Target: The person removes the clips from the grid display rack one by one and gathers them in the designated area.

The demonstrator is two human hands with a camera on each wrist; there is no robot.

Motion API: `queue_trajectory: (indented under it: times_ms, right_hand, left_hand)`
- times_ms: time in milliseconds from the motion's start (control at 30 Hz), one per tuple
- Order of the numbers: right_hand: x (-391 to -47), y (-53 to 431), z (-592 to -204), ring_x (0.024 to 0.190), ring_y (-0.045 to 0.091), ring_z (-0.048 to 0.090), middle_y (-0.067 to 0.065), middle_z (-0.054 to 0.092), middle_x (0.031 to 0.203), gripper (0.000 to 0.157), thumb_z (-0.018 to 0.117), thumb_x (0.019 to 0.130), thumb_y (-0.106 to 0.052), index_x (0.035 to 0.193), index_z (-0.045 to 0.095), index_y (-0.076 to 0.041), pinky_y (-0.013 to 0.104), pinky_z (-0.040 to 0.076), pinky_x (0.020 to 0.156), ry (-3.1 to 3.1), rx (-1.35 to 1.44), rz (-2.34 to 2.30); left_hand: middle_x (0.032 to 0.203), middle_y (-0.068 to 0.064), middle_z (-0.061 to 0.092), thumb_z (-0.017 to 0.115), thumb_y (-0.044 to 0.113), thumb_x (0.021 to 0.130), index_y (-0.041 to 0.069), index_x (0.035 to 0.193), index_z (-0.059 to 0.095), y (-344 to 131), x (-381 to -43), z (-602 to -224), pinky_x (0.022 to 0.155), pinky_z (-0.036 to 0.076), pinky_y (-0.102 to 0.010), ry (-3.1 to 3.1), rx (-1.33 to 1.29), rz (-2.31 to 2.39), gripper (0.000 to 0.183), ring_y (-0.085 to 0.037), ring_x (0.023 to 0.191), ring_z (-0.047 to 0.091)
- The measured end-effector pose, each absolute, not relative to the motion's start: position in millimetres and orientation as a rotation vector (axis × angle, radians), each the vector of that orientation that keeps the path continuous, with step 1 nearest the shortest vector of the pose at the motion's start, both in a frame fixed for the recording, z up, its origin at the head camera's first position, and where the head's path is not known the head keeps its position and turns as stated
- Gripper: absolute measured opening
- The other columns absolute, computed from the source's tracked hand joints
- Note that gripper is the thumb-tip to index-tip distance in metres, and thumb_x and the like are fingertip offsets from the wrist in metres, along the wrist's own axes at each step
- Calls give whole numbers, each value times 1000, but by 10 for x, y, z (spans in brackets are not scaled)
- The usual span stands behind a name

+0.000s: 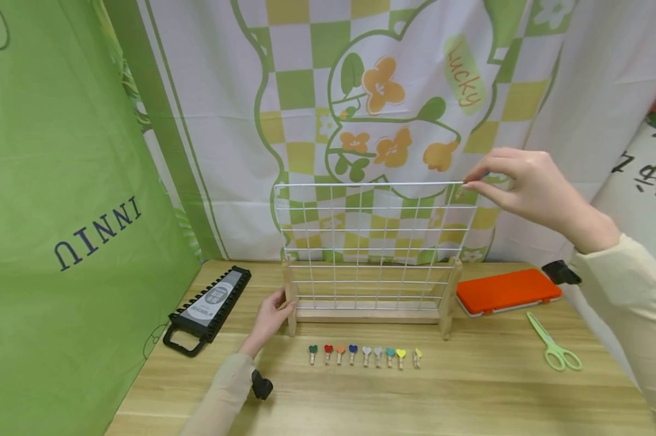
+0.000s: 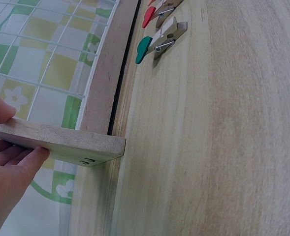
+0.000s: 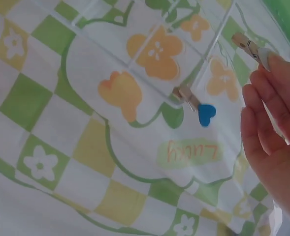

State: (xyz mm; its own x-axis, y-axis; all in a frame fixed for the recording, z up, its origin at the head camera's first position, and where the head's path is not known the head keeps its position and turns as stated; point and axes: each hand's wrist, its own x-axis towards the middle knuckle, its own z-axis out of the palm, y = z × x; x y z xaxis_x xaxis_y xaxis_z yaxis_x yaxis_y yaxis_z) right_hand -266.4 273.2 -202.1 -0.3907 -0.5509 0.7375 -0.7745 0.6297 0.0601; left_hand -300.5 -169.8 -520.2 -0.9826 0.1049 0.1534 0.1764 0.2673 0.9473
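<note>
A white wire grid (image 1: 371, 183) stands upright in a wooden stand (image 1: 367, 315). My left hand (image 1: 269, 318) grips the stand's left side post (image 2: 66, 137), thumb on one face and fingers on the other. Up at the grid's top right corner, my right hand (image 1: 535, 184) pinches a small wooden clothespin (image 3: 247, 45) between thumb and fingertips. Another clothespin with a blue heart (image 3: 206, 114) is clipped at the grid corner. In front of the stand lies a row of several heart-topped clothespins, from a green one (image 1: 313, 351) to a yellow one (image 1: 417, 357) turned on its side.
A black holder with a grey label (image 1: 218, 297) lies left of the stand. To the right are an orange-red case (image 1: 507, 291) and light green scissors (image 1: 551, 345). A patterned curtain (image 1: 197, 121) hangs behind, with a green cloth (image 1: 60, 181) on the left.
</note>
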Motion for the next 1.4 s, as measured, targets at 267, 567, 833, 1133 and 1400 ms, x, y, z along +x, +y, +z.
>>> queue_trajectory:
  times_ms: [267,567,833,1133,1400]
  right_hand:
    - [-2554,2745,-2585,76,0,62,-3,73,82,32,84,64,9,85,75,-12,0,46,72,-2181,1090,469]
    - [-2459,2734,-3715,66,-5,57,-10,71,78,21,82,74,0,84,75,-17,11,47,55,-2450,1122,612]
    - [-2408,2770,-4544,67,-2,63,0,74,78,3,76,84,-6,85,75,-9,16,55,55,-2672,1168,896]
    - [-2381,2745,-4974,70,-1,61,2,75,81,4,73,88,-12,87,75,-9,17,53,59,-2880,1079,1070]
    - [-2420,2739,-5087,69,-5,52,3,76,83,10,68,92,-14,90,75,-7,14,45,58,-2954,1034,1138]
  left_hand:
    - [144,-30,50,62,4,96,-7,146,41,-1667,-2993,-5173,112,43,-54,-2444,-276,-1846,56,-44,136,48]
    - [142,-32,51,61,4,96,-9,145,41,-1679,-2965,-5173,110,45,-55,-2461,-278,-1816,54,-46,133,50]
    - [145,-30,48,61,5,96,-8,146,40,-1684,-2966,-5165,113,42,-55,-2467,-276,-1820,55,-45,136,47]
    - [147,-30,45,61,5,96,-8,147,39,-1673,-2976,-5169,112,43,-52,-2467,-260,-1836,57,-45,138,45]
    - [145,-33,47,61,4,96,-12,145,39,-1676,-2980,-5182,110,45,-52,-2467,-281,-1804,56,-47,135,47]
